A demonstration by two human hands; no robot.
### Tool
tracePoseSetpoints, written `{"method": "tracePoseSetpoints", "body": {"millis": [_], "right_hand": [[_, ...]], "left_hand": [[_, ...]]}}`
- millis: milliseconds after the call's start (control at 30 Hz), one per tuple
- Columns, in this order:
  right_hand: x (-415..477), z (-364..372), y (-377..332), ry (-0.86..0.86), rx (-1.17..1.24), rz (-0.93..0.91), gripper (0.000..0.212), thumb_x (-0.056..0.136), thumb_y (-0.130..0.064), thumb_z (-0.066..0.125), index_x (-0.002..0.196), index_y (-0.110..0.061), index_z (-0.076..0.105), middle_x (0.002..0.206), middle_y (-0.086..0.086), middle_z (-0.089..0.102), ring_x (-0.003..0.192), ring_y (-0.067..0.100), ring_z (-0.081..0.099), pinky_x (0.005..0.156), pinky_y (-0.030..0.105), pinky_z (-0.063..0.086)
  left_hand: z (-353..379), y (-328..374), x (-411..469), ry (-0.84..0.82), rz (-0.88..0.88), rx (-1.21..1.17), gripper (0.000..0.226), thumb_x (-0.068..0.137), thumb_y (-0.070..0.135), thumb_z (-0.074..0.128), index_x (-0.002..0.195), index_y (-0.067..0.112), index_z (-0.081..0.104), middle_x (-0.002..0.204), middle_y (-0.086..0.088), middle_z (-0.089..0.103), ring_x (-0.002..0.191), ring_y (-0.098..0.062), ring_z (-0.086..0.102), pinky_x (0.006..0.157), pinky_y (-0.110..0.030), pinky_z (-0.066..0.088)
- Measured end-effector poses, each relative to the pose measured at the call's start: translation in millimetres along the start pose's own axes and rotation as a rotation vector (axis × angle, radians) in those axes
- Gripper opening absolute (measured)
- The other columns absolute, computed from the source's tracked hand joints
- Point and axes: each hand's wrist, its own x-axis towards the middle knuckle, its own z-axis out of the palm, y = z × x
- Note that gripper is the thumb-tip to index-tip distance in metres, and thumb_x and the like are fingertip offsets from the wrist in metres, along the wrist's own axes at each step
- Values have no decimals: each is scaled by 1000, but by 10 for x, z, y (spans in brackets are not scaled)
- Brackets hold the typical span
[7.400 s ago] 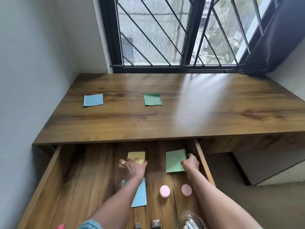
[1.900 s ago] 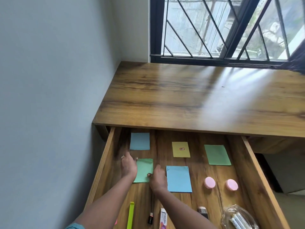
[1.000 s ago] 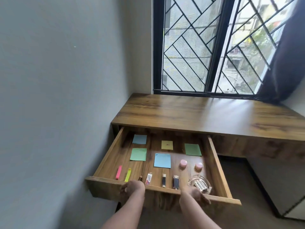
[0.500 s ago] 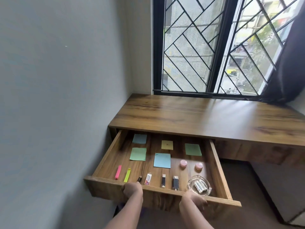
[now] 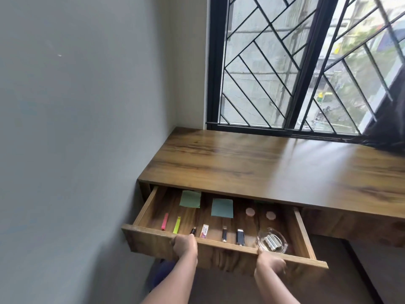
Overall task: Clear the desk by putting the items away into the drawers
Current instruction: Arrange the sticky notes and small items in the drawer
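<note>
The wooden drawer (image 5: 153, 240) sticks partway out from under the desk top (image 5: 263, 170). My left hand (image 5: 184, 245) grips the drawer's front panel near its middle left. My right hand (image 5: 270, 264) holds the same panel further right. Inside lie a green note (image 5: 190, 199), a blue note (image 5: 222, 208), two pink round caps (image 5: 250, 211), a pink marker (image 5: 164, 221), a yellow marker (image 5: 176, 225), several small sticks and a glass dish (image 5: 271, 240) with batteries. The drawer's back part is hidden under the desk.
A grey wall (image 5: 76, 128) stands close on the left of the drawer. A barred window (image 5: 295, 66) rises behind the desk, with a dark curtain (image 5: 390, 128) at the right. Dark floor shows below the drawer.
The drawer has slid in under the desk with both hands on its front; the back row of notes is now hidden. Earlier the hands were laying notes inside the drawer.
</note>
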Motion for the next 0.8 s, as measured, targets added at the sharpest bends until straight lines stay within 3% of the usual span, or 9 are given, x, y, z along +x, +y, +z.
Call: {"method": "tracePoseSetpoints", "body": {"millis": [200, 333, 433, 533, 567, 633, 700, 800], "right_hand": [[234, 307, -398, -79, 97, 11, 55, 74, 3, 75, 118, 21, 47, 123, 38, 52, 112, 44, 57, 93, 43, 46], [380, 547, -575, -64, 259, 41, 37, 78, 11, 65, 112, 16, 54, 113, 33, 60, 90, 32, 63, 68, 39, 50], [496, 708, -671, -54, 301, 61, 32, 82, 11, 56, 114, 16, 52, 111, 31, 61, 86, 32, 62, 61, 36, 47], [627, 816, -771, -103, 321, 33, 28, 87, 8, 46, 114, 13, 51, 85, 20, 61, 69, 26, 53, 42, 28, 50], [657, 847, -797, -112, 329, 28, 26, 89, 7, 43, 113, 11, 52, 81, 16, 58, 68, 27, 51, 50, 28, 55], [714, 905, -862, -51, 387, 35, 28, 89, 0, 46, 112, 13, 55, 78, 12, 56, 67, 29, 50, 72, 39, 55], [780, 962, -917, -37, 424, 19, 41, 87, -20, 59, 114, 10, 57, 83, 10, 54, 72, 28, 50, 69, 38, 48], [836, 1064, -1009, -51, 480, 19, 60, 81, -36, 70, 120, 6, 54, 97, 11, 55, 83, 25, 50, 79, 37, 46]], "left_hand": [[239, 358, 242, -116, 30, -41, 47, 94, 27, 55, 128, -3, 47, 124, -21, 58, 108, -37, 60, 92, -42, 52], [412, 498, 444, -108, 50, -39, 48, 94, 34, 54, 125, -2, 49, 121, -21, 59, 106, -36, 62, 92, -45, 53], [535, 577, 563, -123, 69, -59, 49, 94, 38, 51, 120, -3, 52, 119, -23, 60, 108, -39, 61, 94, -48, 51], [648, 658, 664, -125, 85, -77, 53, 94, 43, 49, 117, -5, 54, 118, -27, 61, 110, -43, 59, 95, -51, 50], [678, 698, 690, -123, 92, -90, 55, 94, 43, 49, 117, -6, 54, 119, -28, 61, 110, -44, 59, 94, -51, 50], [748, 777, 751, -125, 95, -109, 60, 93, 47, 49, 118, -8, 53, 121, -29, 60, 111, -44, 58, 95, -52, 49], [814, 834, 802, -139, 80, -117, 67, 90, 53, 49, 118, -8, 54, 122, -29, 59, 112, -45, 57, 95, -51, 49], [902, 904, 863, -147, 96, -125, 71, 88, 57, 50, 117, -8, 54, 123, -29, 58, 114, -46, 56, 97, -52, 48]]}}
